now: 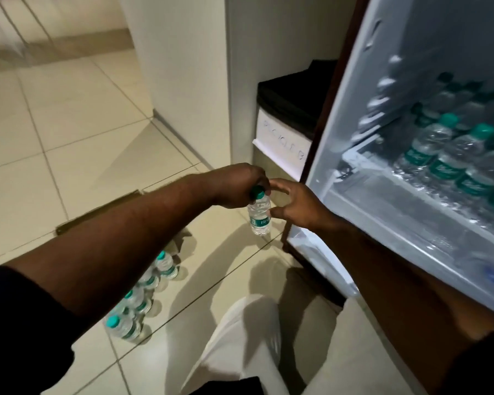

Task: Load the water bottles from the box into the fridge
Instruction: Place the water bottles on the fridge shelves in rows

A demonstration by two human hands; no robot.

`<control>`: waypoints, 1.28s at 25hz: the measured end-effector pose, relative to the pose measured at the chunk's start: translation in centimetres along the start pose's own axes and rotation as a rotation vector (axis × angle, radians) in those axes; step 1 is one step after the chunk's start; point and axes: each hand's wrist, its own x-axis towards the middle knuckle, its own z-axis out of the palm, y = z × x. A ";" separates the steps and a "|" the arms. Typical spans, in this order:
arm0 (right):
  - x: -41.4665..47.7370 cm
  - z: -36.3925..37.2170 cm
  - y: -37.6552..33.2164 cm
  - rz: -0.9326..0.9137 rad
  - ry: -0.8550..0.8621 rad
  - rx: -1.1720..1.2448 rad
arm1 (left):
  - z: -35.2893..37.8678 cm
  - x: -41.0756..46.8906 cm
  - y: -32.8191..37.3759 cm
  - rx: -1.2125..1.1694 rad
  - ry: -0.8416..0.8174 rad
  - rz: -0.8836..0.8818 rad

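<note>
We hold one water bottle (259, 216) mid-frame, just left of the open fridge (382, 81). The left hand (237, 186) grips it from above, fingers curled round the green cap (257, 192). The bottle hangs upright under the hand, clear of the tiled floor (69, 124).

Bottle spec: small, clear plastic, ribbed body with water inside. A green-and-white label band runs round the lower half and the print is too blurred to read. Screw cap is green.

The right hand (298, 205) sits just right of the bottle, its fingers (280, 186) spread wide, thumb low, palm turned toward the bottle. It holds nothing. We can't tell if a fingertip touches the plastic.

Fridge interior is lit, at the right of the frame. The shelf bottles (445, 163) stand upright in packed rows at the upper right and are the same type, with green caps and green labels. The compartment below them looks frosted and blurred, so we can't read its contents.

Lower left of centre: the floor bottles (143, 295), a loose cluster standing on the tiles, partly hidden behind our left forearm. Just above them, a flat brown cardboard edge (97, 212) lies on the floor.

Between the wall and the fridge sits a white bin (280, 141) with a black liner. Our white trouser leg (246, 337) shows at bottom centre.
</note>
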 end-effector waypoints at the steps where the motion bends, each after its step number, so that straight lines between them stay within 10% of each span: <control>1: -0.1 -1.2 -0.4 -0.007 0.017 0.014 | -1.0 0.7 0.8 0.003 0.005 0.033; 13: -4.7 -14.1 -1.6 0.031 0.278 0.113 | -10.4 8.8 10.2 0.071 0.111 0.352; 20: -5.0 -20.0 -2.4 0.010 0.652 0.187 | -11.5 14.0 12.4 -0.156 0.472 0.311; 32: -2.5 -33.0 -3.5 0.085 1.016 0.039 | -8.4 22.0 12.5 0.034 0.108 0.174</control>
